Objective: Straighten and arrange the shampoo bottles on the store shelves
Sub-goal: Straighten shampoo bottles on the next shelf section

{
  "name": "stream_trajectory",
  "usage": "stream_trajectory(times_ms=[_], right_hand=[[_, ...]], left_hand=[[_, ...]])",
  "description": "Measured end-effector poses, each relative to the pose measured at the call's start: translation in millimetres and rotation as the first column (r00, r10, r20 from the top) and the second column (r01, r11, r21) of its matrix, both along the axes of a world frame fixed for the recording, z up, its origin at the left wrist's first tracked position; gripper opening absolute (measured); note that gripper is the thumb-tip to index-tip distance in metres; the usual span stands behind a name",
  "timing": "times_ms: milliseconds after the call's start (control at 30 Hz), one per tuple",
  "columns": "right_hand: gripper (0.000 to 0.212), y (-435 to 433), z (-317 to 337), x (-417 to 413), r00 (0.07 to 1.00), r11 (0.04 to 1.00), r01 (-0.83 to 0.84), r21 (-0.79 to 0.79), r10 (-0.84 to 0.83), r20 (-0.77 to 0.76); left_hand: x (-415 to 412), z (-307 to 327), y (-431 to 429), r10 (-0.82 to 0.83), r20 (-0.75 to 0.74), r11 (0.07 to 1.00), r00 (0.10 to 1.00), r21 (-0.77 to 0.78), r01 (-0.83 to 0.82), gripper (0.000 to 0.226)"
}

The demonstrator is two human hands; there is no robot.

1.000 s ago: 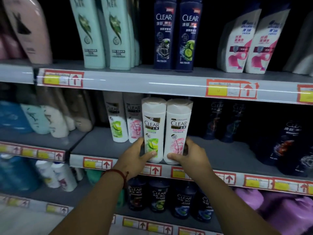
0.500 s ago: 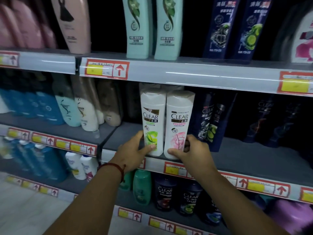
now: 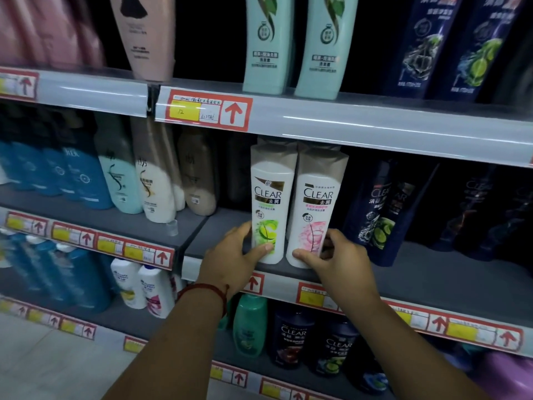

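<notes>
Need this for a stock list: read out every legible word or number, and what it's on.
"CLEAR", "去屑": white bottle with green label
"CLEAR", "去屑": white bottle with pink label
"CLEAR": dark bottle on the lower shelf
"12": yellow price tag
Small print and remaining tags: too blurred to read.

Grey store shelving fills the frame in tiers. The top shelf rail, pale and glossy, runs from upper left to right, catching thin streaks of light, with a join left of centre. On it sits a red-bordered price label with a yellow patch and a red up-arrow. The left board sits slightly higher than the matt one at right. The shelf backs are in deep shadow. Pale floor shows at lower left
</notes>
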State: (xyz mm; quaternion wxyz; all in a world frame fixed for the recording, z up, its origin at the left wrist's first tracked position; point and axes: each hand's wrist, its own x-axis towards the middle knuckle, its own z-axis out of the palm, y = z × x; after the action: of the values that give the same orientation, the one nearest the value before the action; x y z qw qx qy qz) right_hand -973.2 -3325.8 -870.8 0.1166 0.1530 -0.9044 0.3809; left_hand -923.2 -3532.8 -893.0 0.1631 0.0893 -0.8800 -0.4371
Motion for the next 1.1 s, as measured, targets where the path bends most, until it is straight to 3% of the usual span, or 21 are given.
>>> stream_trajectory(times_ms=[367, 467, 667, 767, 933, 1100], right_hand=[[0.056, -10, -7, -6, 0.997, 0.997, 0.044, 0.064, -0.040, -0.071], [0.052, -6, -7, -6, 1.000, 0.996, 0.013, 0.087, -0.010, -0.028], [0.051, 18, 7, 3, 0.993, 0.995, -0.089, -0.051, 0.093, 0.076], [0.050, 40, 14, 9, 0.995, 0.994, -0.072, -0.086, 0.078, 0.066], [0.033, 83, 13, 7, 0.997, 0.986, 0.044, -0.163, -0.032, 0.070], [0.038, 118, 8, -10, 0.984, 0.969, 0.180, -0.169, -0.177, 0.032]], left_hand=[[-3, 1, 10, 0.048, -0.024, 0.998, 0.999, -0.034, -0.049, 0.051], [-2, 5, 14, 0.064, 0.001, 0.997, 0.998, -0.040, -0.064, 0.052], [10, 12, 35, 0.216, 0.029, 0.969, 0.976, -0.132, -0.211, 0.033], [20, 24, 50, 0.283, -0.028, 0.955, 0.959, -0.088, -0.284, 0.027], [22, 44, 92, 0.119, -0.112, 0.993, 0.987, 0.000, -0.120, 0.016], [1, 42, 136, -0.022, -0.084, 1.000, 0.996, -0.016, 0.020, 0.018]])
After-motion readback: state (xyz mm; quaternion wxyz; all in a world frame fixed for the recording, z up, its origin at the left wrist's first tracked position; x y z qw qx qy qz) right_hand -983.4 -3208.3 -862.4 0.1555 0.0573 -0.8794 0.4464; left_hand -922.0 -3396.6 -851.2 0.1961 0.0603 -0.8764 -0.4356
